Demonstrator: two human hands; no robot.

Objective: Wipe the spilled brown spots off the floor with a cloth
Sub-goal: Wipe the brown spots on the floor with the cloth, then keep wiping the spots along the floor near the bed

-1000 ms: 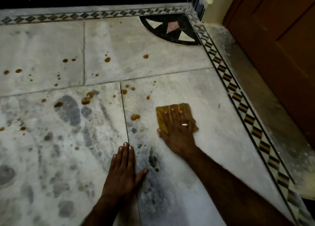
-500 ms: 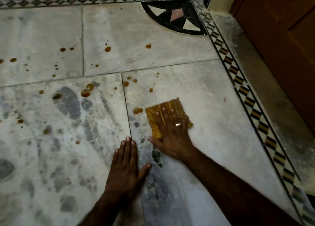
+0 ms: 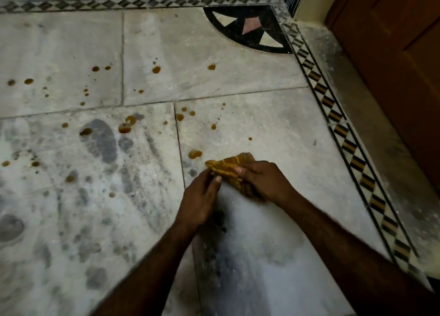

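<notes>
We appear to be refolding the cloth [image 3: 228,167]: right hand [image 3: 264,184] grips it, left hand [image 3: 200,201] pinches its edge. Next, press it onto the brown spot [image 3: 194,154] just left.

The mustard-yellow striped cloth [image 3: 228,164] bunched in the fingers [image 3: 252,170] looks soft, woven and crumpled, the pale grey marble floor [image 3: 262,125] beyond them matt and dusty, its wet brown spots [image 3: 194,153] glossy.
</notes>
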